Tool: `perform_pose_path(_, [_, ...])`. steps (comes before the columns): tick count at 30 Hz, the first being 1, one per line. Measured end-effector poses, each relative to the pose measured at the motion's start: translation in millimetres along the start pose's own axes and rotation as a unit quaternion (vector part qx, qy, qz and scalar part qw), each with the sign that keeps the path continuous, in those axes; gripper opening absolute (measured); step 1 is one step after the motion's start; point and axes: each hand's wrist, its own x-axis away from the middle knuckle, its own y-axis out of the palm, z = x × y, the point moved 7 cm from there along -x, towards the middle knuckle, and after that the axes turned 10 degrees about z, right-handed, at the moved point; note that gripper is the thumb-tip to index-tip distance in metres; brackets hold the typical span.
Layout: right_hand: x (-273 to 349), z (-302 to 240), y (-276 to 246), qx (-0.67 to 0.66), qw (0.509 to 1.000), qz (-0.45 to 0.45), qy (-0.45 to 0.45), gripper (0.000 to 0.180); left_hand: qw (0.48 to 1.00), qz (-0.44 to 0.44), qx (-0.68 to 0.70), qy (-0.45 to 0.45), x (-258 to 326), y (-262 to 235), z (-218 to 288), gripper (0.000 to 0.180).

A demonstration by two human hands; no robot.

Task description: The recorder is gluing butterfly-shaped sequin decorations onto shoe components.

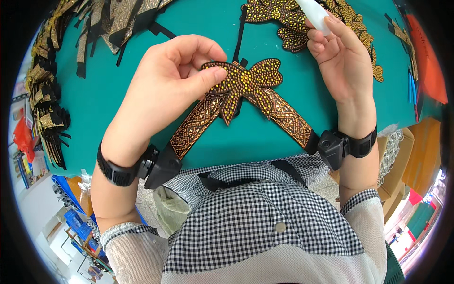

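Observation:
My left hand point(168, 78) pinches the left wing of a dark bow-shaped piece point(246, 81), which is covered in yellow and copper studs. The bow lies across the meeting point of two patterned copper-and-black bands point(289, 120), which spread toward me in an upside-down V. Raised at the upper right, my right hand point(347, 61) grips a white tapered tube point(313, 14) between thumb and fingers. The tube's far end runs out of the picture. My left fingertips hide part of the bow's edge.
A green table point(255, 137) lies under the work. More studded bow pieces point(291, 31) are heaped at the far right. Gold-and-black bands point(116, 23) are piled at the far left and along the left edge point(47, 118). A cardboard box point(399, 151) stands at the right.

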Motion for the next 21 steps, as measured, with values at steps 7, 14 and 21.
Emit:
perform_pose_path(7, [1, -8, 3, -0.042, 0.999, -0.003, -0.013, 0.029, 0.989, 0.058, -0.129, 0.04, -9, -5, -13, 0.018])
perform_pose_path(14, [9, -9, 12, -0.065, 0.992, 0.107, 0.013, 0.03, 0.978, 0.082, -0.181, 0.066, -7, -6, -9, 0.018])
perform_pose_path(21, [7, -9, 7, -0.025, 0.992, 0.117, -0.027, 0.029, 0.964, 0.096, -0.218, 0.122, -3, -6, 1, 0.019])
